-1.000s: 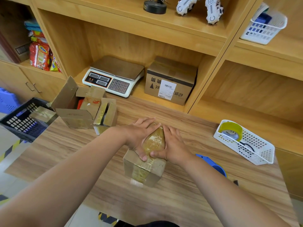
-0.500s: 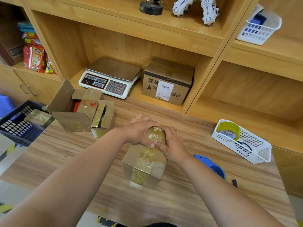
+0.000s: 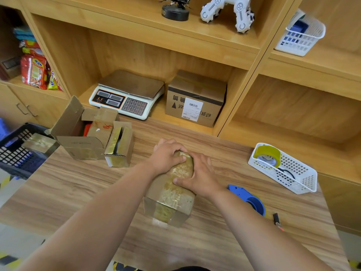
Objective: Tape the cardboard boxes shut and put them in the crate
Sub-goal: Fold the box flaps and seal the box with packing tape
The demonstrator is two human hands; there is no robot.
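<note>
A small cardboard box (image 3: 172,200) with shiny tape along its top lies in the middle of the wooden table (image 3: 82,192). My left hand (image 3: 166,155) curls over its far end, fingers pressing the tape down. My right hand (image 3: 199,175) lies flat on the box's right side with the thumb on the tape. A blue tape dispenser (image 3: 252,200) rests on the table just right of my right wrist. Two open cardboard boxes, a large one (image 3: 78,133) and a small one (image 3: 120,149), stand at the table's left. The dark crate (image 3: 17,151) sits off the left edge with a taped box (image 3: 39,142) in it.
A white basket (image 3: 293,173) holding a yellow tape roll (image 3: 268,154) stands at the table's right. A small black tool (image 3: 276,220) lies by the right edge. A scale (image 3: 127,94) and a labelled carton (image 3: 195,98) occupy the shelf behind.
My hands have slid along the tape toward the box's far end, the left hand curling over the end. The box has stayed in place.
</note>
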